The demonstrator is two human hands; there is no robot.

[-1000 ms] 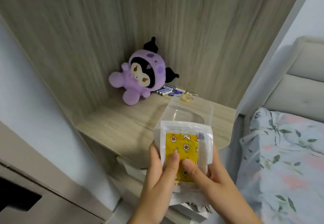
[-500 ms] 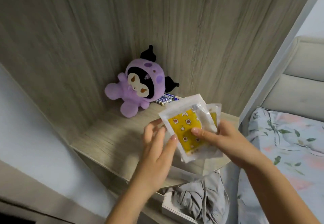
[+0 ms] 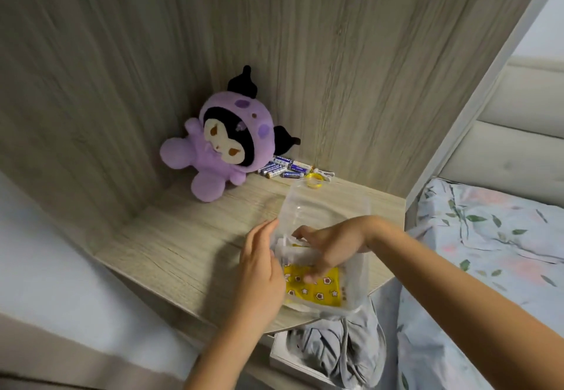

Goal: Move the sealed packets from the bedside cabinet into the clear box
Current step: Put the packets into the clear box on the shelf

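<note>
A clear box [image 3: 361, 279] stands near the front right edge of the wooden bedside cabinet [image 3: 183, 252], with its see-through lid [image 3: 323, 206] raised at the back. Inside it lie the sealed packets [image 3: 323, 293], the top one yellow with a small pattern inside a white-edged pouch. My right hand [image 3: 335, 243] reaches down into the box, fingers on the yellow face and thumb at the packets' upper edge, still holding them. Against the box's left wall rests my left hand [image 3: 262, 270], its fingers relaxed and holding nothing.
A purple plush toy [image 3: 225, 148] sits in the cabinet's back corner, with several batteries [image 3: 283, 169] and a yellow ring [image 3: 314, 180] beside it. Grey cloth [image 3: 335, 353] lies in a white tray below the cabinet edge. The floral bed [image 3: 488, 252] is on the right.
My right hand has carried the packets from above the cabinet down into the clear box. My left hand let go of them and moved to the box's left side.
</note>
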